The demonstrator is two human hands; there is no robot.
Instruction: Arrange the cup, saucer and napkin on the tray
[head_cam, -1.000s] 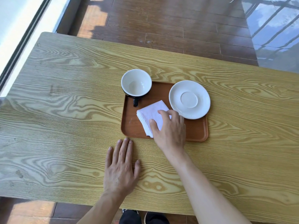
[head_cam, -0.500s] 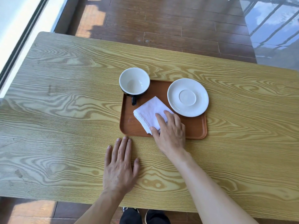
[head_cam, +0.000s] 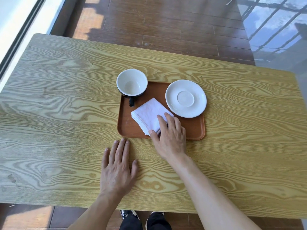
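Observation:
A brown tray [head_cam: 191, 130] lies in the middle of the wooden table [head_cam: 66, 97]. A white-lined dark cup [head_cam: 132, 83] stands upright on the tray's far left corner, its handle pointing toward me. A white saucer [head_cam: 185, 98] sits on the far right corner, overhanging the rim. A folded white napkin [head_cam: 147, 112] lies at an angle in the tray's middle. My right hand [head_cam: 171, 138] grips the napkin's near right corner, thumb at the edge and fingers on top. My left hand [head_cam: 117, 168] rests flat on the table just in front of the tray, fingers spread.
The table's near edge runs just above my shoes [head_cam: 142, 218]. Dark wooden floor lies beyond the far edge. A window frame [head_cam: 20, 39] runs along the left side.
My right hand has slid back toward the tray's near edge, from the napkin's middle to its near corner. The napkin has turned slightly. The left hand has stayed put.

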